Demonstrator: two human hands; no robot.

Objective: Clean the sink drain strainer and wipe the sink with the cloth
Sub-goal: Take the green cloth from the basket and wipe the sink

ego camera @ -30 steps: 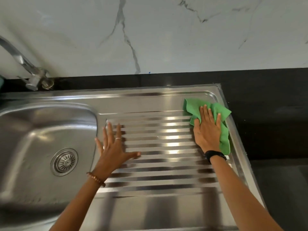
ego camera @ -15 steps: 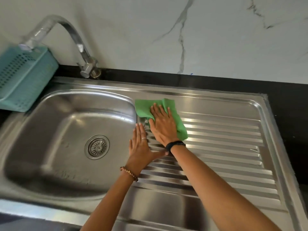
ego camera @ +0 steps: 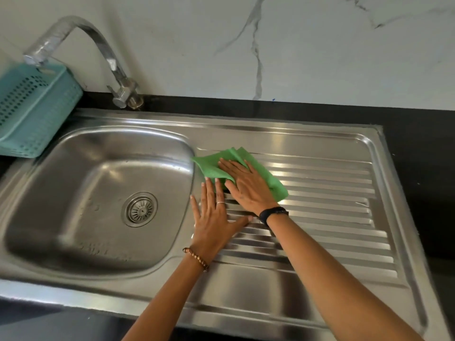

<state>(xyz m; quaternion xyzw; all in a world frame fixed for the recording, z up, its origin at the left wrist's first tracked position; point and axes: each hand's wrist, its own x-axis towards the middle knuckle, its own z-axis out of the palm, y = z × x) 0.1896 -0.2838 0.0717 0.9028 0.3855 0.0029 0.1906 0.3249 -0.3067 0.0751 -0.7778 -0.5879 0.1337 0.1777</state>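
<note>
Head view: a green cloth (ego camera: 256, 173) was pressed flat on the ribbed drainboard (ego camera: 325, 193) under the right hand (ego camera: 246, 185), fingers spread. The left hand (ego camera: 213, 221) was laid open and empty beside it, near the sink (ego camera: 73, 193), where the drain strainer (ego camera: 139, 209) was seated.

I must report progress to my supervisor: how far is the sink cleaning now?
Done, it seems: the strainer sits in the drain and looks clean. In hand: the right hand presses the green cloth flat on the drainboard by the basin edge; the left hand rests beside it. Left: the basin shows droplets.
</note>
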